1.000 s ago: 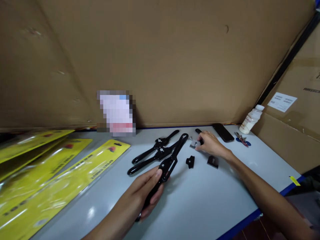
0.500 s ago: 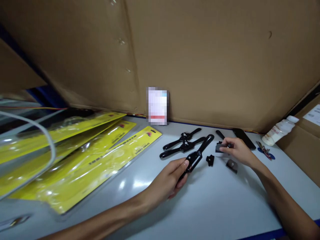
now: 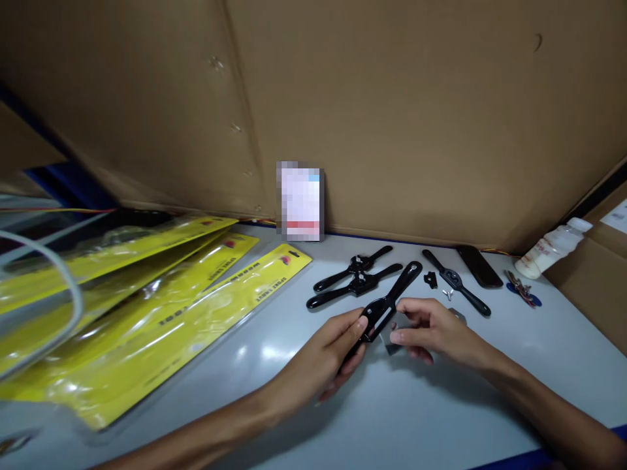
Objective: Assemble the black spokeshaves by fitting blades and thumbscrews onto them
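Note:
My left hand point(image 3: 341, 346) is closed around one end of a black spokeshave body point(image 3: 378, 314), whose other handle points up and away to the right. Right beside it, my right hand point(image 3: 424, 329) pinches a flat grey blade point(image 3: 393, 347) between thumb and fingers, close to the slot of the body. Past my right fingers lie a small black cap plate point(image 3: 430, 280), a silver wing-shaped screw point(image 3: 447, 295) and another black spokeshave point(image 3: 453, 279). A second grey plate point(image 3: 458, 314) is partly hidden behind my right hand.
Two black spokeshaves point(image 3: 360, 281) lie behind my left hand. Yellow blister packs point(image 3: 215, 320) spread over the left. A pixelated upright panel point(image 3: 301, 202) leans on the cardboard wall. At the right are a black phone point(image 3: 480, 266), keys point(image 3: 522, 287) and a white bottle point(image 3: 553, 248).
My right hand has come left and nearer with the blade, from beside the loose parts to the spokeshave body. The left hand keeps its hold. The view has shifted slightly.

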The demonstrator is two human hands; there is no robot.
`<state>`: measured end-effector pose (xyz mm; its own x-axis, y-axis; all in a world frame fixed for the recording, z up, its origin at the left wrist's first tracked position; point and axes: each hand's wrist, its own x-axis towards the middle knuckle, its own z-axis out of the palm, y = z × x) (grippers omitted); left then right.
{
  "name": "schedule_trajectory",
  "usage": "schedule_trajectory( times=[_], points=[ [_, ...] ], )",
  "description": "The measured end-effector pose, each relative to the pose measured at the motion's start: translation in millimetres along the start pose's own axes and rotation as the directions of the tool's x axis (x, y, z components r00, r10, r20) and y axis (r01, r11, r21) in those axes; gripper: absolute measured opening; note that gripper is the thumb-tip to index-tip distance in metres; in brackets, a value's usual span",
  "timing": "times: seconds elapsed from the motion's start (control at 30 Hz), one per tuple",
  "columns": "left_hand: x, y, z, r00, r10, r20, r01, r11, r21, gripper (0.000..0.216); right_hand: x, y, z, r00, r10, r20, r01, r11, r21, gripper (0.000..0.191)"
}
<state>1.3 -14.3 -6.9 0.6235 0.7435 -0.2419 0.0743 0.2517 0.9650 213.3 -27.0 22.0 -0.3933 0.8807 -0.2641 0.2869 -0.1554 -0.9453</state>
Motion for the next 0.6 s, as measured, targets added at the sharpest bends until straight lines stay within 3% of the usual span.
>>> schedule_trajectory(
  times=[0.17, 0.4, 0.6],
  points=[
    [-1, 0, 1, 1.0, -0.004, -0.001, 0.004, 0.999, 0.034, 0.052, 0, -1, 5, 0.999, 0.017, 0.028, -0.019, 0.998, 0.063, 0.039],
    [-3, 2, 4, 0.999, 0.036, 0.038, -0.039, 0.997, 0.074, 0.047, 5, 7, 8, 1.0, 0.029, -0.009, -0.026, 0.969, 0.244, 0.019],
    [-3, 2, 3, 0.999, 0.002, 0.032, -0.005, 0.996, 0.092, 0.046, 7, 10, 11, 0.996, 0.03, -0.078, -0.006, 0.959, 0.284, 0.022]
  ],
)
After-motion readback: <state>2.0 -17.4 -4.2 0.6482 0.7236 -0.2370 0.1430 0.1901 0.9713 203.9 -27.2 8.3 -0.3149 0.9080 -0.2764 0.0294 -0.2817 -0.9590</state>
